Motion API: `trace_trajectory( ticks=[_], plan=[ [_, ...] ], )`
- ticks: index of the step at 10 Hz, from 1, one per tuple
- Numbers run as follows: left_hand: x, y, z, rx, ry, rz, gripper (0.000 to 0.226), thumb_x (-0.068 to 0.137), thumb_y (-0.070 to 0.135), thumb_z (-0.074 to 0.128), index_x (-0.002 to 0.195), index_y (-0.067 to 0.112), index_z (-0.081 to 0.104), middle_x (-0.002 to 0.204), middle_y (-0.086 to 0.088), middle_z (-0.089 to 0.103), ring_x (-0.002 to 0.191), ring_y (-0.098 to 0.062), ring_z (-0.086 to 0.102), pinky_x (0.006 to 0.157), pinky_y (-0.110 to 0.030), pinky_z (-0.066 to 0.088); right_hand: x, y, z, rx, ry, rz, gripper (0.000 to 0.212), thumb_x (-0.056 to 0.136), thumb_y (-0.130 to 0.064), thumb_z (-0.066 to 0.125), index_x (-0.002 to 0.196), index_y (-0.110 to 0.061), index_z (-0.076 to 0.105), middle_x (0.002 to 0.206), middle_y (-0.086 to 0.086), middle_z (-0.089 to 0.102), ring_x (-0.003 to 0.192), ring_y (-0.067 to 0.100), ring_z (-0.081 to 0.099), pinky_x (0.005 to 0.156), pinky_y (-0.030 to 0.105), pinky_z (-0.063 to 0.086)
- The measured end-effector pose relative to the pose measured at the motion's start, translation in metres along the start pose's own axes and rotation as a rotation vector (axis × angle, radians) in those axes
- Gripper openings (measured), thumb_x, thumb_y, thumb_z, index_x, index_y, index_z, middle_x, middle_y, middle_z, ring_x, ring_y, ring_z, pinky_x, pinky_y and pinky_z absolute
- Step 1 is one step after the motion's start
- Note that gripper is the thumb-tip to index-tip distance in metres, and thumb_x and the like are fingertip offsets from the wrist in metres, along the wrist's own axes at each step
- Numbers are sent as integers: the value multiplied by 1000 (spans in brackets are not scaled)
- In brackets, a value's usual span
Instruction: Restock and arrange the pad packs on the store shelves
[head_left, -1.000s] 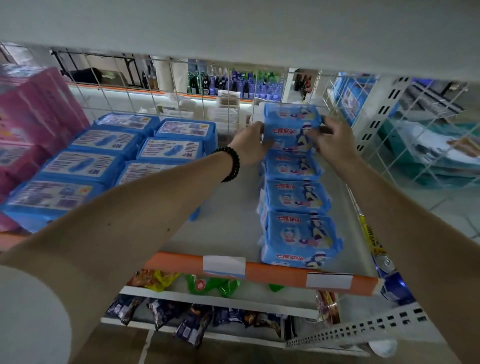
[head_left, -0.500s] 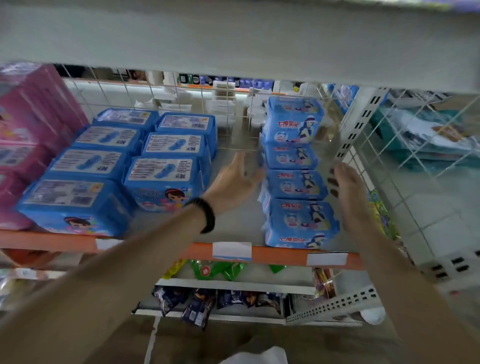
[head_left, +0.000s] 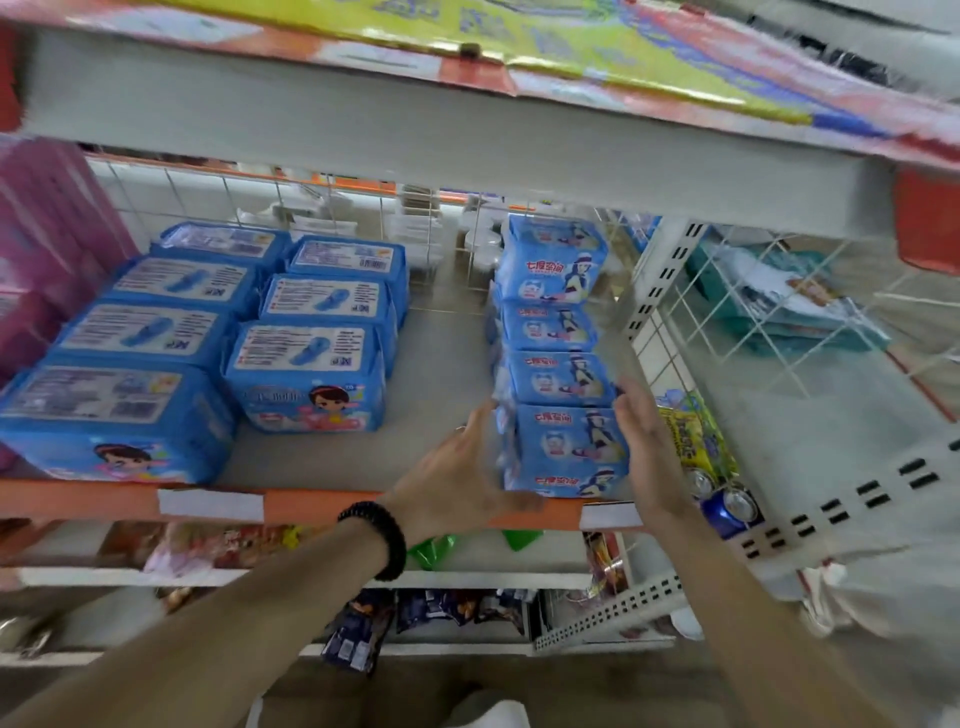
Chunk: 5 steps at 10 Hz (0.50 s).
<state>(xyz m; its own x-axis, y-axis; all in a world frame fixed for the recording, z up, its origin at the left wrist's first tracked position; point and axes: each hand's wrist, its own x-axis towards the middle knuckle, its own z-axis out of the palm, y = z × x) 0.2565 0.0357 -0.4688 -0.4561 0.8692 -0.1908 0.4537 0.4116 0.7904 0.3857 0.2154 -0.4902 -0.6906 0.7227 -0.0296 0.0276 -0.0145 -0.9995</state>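
On the orange-edged shelf (head_left: 322, 506), right of centre, a row of light-blue pad packs (head_left: 553, 332) runs from the front lip back to the wire grid behind, and both hands are at its front pack (head_left: 563, 449). Left hand (head_left: 457, 478) is flat against that pack's left side, fingers straight, thumb reaching under toward the shelf edge; a black bead bracelet (head_left: 382, 538) sits on that wrist. Right hand (head_left: 647, 447) is laid along the pack's right side, fingers extended and pointing back toward the next pack in line. Neither hand curls round anything: it's a two-palmed press on the sides, though motion blur at the left fingertips makes actual contact there hard to confirm. The front pack stands right at the shelf lip, touching the one behind it.

Over to the left, well apart across bare shelf, two columns of darker blue pad packs (head_left: 306, 374) lie with their printed backs facing up. Pink packs (head_left: 47, 249) are stacked at the far left edge. Just right of the right hand, beyond the shelf's end, yellow-wrapped goods and blue drink cans (head_left: 727, 509) sit lower down. Below, snack bags (head_left: 358, 634) hang or lie on the lower shelves.
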Motion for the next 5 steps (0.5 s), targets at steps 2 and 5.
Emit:
trace_trajectory(
  ticks=[2,5],
  plan=[
    [17,-16,11,-4,39,16,90,79,39,84,147,30,26,132,14,59,119,-9,58,97,-28,51,-2,10,24,24,35,54,42,104,-32,46,144,-23,40,125,3,64,102,19,72,69,33,61],
    [10,-22,-2,-34,137,18,79,79,40,82,143,35,35,134,6,61,122,-17,58,96,-30,49,-8,4,46,-103,252,-79,58,90,-61,61,134,-25,49,119,-2,66,108,23,69,81,50,61]
  ],
)
